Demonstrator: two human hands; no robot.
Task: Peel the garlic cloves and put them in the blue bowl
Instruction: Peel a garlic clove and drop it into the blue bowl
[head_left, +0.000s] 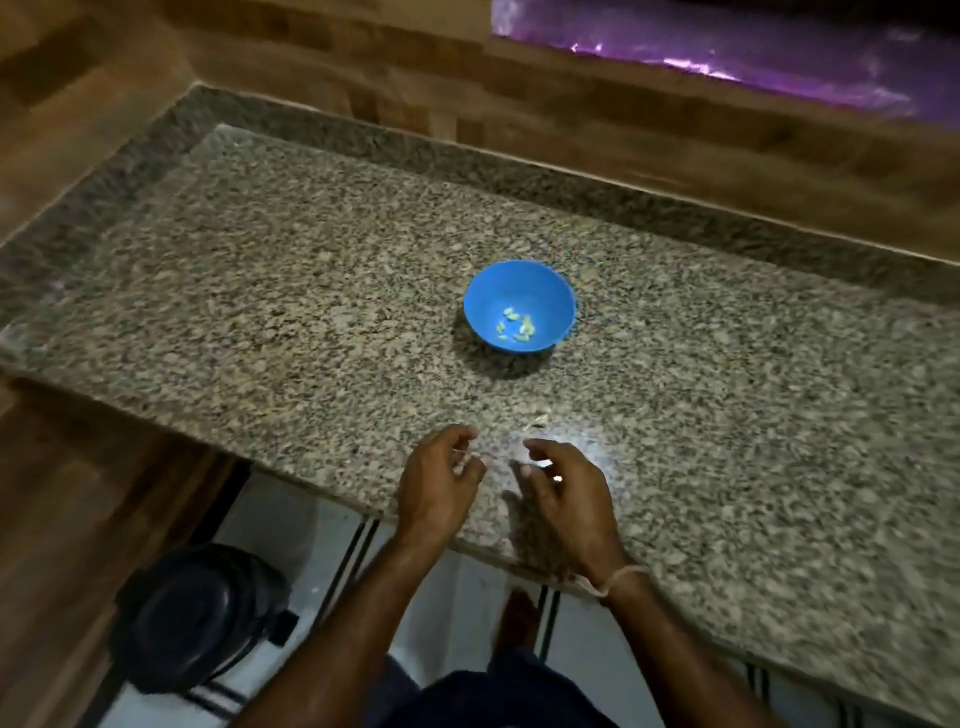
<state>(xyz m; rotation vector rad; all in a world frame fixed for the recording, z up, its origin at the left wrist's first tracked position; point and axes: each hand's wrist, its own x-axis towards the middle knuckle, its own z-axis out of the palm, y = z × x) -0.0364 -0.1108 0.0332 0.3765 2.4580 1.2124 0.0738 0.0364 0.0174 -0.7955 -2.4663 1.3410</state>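
While apart, both hands (left hand (439, 486), right hand (566, 501)) loosely curled above counter (260, 312)

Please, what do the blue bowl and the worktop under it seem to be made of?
Blue bowl: probably plastic, smooth with a soft sheen; its colour is flat and even. Worktop: likely polished granite or similar stone; speckled grey, tan and black grains, with a bright reflection near the front edge. Blur leaves both uncertain.
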